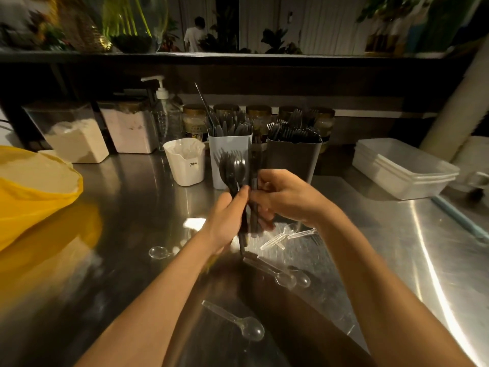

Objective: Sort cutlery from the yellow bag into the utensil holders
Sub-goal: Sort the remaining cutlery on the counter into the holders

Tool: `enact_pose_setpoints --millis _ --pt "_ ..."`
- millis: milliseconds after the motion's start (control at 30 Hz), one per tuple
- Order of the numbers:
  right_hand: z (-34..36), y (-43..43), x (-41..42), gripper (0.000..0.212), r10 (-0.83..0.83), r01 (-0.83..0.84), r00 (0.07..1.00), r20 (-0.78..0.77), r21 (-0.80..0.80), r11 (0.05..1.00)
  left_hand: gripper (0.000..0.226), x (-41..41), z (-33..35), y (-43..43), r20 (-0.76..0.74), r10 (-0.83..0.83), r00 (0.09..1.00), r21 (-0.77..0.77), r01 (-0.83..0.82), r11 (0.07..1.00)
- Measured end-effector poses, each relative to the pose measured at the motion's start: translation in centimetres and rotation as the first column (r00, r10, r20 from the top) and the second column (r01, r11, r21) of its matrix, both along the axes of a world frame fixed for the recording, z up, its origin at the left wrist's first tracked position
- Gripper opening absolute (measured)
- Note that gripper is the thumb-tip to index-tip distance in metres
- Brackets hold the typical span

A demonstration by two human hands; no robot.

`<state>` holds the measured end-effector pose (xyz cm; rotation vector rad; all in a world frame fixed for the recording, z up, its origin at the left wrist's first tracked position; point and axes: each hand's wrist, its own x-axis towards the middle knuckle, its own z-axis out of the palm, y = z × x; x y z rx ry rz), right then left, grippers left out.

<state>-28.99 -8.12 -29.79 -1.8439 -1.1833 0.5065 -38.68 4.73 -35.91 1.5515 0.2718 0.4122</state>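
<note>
Black cutlery (234,170): upright bundle, left hand (227,218) gripping the handles, right hand (285,200) curled round it too. Yellow bag (34,197): desk (132,207), far left. White holder (230,154), dark holder (293,157): behind hands, filled.

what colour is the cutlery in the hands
Black: the cutlery shows best in the head view.

The bag (31,197) is bright yellow; the cutlery bundle (234,170) is black, while the loose spoons (250,331) on the silvery steel worktop (132,207) are clear. There is a white holder (186,168), a pale grey holder (225,149) and a dark grey holder (292,160).
</note>
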Motion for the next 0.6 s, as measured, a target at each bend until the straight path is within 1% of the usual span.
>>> enact_pose_setpoints --millis 67,100,133,167,233,267,300,333,367,400,433,467,533,600 --pt "-0.1 0.2 0.4 0.011 -0.044 0.046 0.998 0.055 -0.033 0.998 0.036 -0.3 0.5 0.0 0.009 -0.049 0.999 -0.099 0.050 0.994" --pt "-0.1 -0.1 0.7 0.010 -0.055 0.057 0.998 0.031 -0.050 0.997 0.032 -0.4 0.6 0.0 0.018 -0.071 0.997 -0.149 0.073 0.986" --pt "0.1 -0.5 1.0 0.012 -0.047 0.044 0.998 -0.044 -0.052 0.998 0.030 -0.4 0.7 0.0 0.016 -0.081 0.997 -0.174 0.083 0.981" --pt "0.1 -0.8 1.5 0.025 -0.016 0.011 0.989 -0.148 -0.034 0.999 0.032 -0.3 1.0 0.0 0.004 -0.091 0.996 -0.155 0.090 0.984" --pt "0.1 -1.2 1.8 0.046 0.119 -0.104 0.930 -0.349 0.061 0.993 0.040 -0.4 1.3 -0.3 -0.031 -0.141 0.990 -0.066 0.139 0.988" --pt "0.0 -1.2 1.8 0.051 0.176 -0.145 0.898 -0.404 0.107 0.984 0.043 -0.3 1.3 -0.5 -0.058 -0.161 0.985 -0.009 0.161 0.987" --pt "-0.1 -1.1 1.6 0.052 0.200 -0.159 0.882 -0.427 0.130 0.979 0.040 -0.4 1.5 -0.8 -0.093 -0.160 0.983 0.073 0.167 0.983" --pt "0.1 -0.8 1.3 0.049 0.191 -0.150 0.894 -0.406 0.131 0.980 0.033 -0.3 1.8 -0.9 -0.134 -0.130 0.982 0.200 0.155 0.967" --pt "0.3 -0.7 1.0 0.042 0.163 -0.128 0.918 -0.360 0.122 0.984 0.025 -0.2 2.0 -1.1 -0.176 -0.096 0.980 0.333 0.151 0.931" --pt "0.8 -0.6 0.6 0.035 0.129 -0.100 0.948 -0.291 0.113 0.989 0.020 0.1 2.4 -1.3 -0.213 -0.074 0.974 0.425 0.161 0.891" --pt "1.2 -0.4 0.5 0.029 0.098 -0.077 0.974 -0.206 0.108 0.991 0.017 0.5 2.6 -1.6 -0.225 -0.069 0.972 0.462 0.169 0.870" --pt "1.6 -0.2 0.3 0.024 0.063 -0.049 0.989 -0.131 0.106 0.993 0.015 1.0 2.9 -1.9 -0.206 -0.051 0.977 0.471 0.144 0.870" --pt "2.1 0.3 0.1 0.017 -0.068 0.068 0.998 -0.010 0.102 0.992 0.017 2.3 3.3 -1.9 -0.092 0.036 0.995 0.496 0.015 0.868" --pt "2.7 0.4 0.6 0.015 -0.157 0.147 0.981 0.110 0.096 0.984 0.023 3.5 3.9 -2.0 -0.012 0.061 0.998 0.497 -0.047 0.867"
